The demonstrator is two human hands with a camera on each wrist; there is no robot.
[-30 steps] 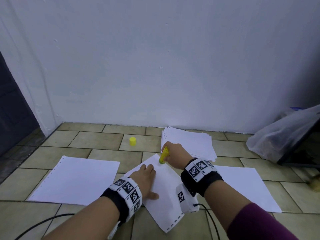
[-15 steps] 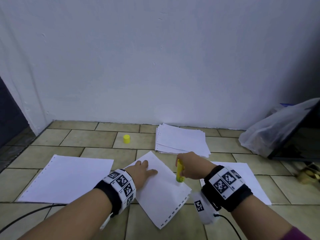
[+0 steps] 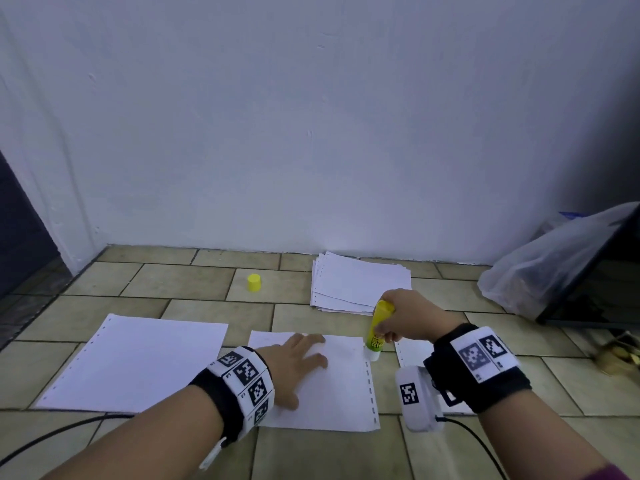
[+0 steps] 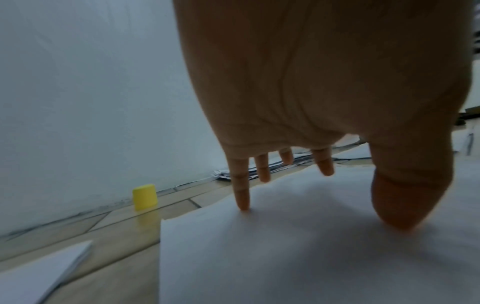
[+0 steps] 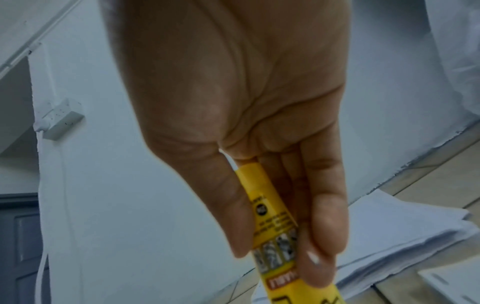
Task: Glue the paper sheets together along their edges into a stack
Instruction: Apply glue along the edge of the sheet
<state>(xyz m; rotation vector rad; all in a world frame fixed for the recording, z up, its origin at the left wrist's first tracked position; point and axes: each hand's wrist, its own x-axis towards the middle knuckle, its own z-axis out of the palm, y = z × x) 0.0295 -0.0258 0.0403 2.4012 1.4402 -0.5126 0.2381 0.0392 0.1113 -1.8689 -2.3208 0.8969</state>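
A white sheet with punched edges (image 3: 339, 386) lies on the tiled floor in front of me. My left hand (image 3: 298, 362) presses flat on it with spread, straight fingers (image 4: 241, 191). My right hand (image 3: 405, 317) grips a yellow glue stick (image 3: 377, 327) upright, its white tip touching the sheet's far right corner. The right wrist view shows thumb and fingers wrapped round the glue stick (image 5: 270, 222). The glue's yellow cap (image 3: 254, 283) stands apart on the floor. A pile of loose sheets (image 3: 356, 282) lies beyond, by the wall.
Another white sheet (image 3: 138, 362) lies at the left, and one more (image 3: 412, 351) lies partly under my right wrist. A clear plastic bag (image 3: 547, 265) and a dark panel (image 3: 595, 292) are at the right. A black cable (image 3: 55, 434) runs along the floor.
The sheet has turned from diagonal to square with me under my left hand. My right hand carried the glue stick from the sheet's far end to its right corner.
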